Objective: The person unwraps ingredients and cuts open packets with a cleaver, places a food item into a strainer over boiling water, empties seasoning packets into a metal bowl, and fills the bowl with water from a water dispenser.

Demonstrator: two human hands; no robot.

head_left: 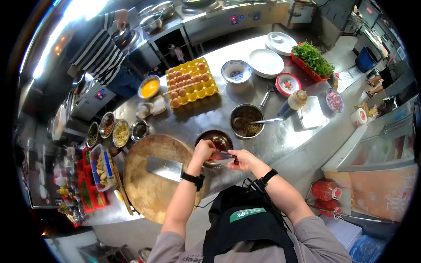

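Observation:
My left hand (204, 151) and my right hand (240, 159) both grip a clear plastic bag (220, 158) and hold it over the near rim of a small metal bowl of dark sauce (215, 139). What the bag contains is too small to tell. A cleaver (164, 168) lies flat on the round wooden chopping board (144, 193) just left of my left arm. Beyond the small bowl stands a larger metal bowl of dark shredded food (246, 119) with a spoon handle resting on its rim.
A yellow egg tray (192, 81), a bowl of beaten egg (149, 87), white plates (266, 62), a red crate of greens (314, 59), a squeeze bottle (293, 103) and several ingredient bowls (121, 133) sit on the steel counter (285, 140). A person in a striped shirt (99, 51) works at the far stove.

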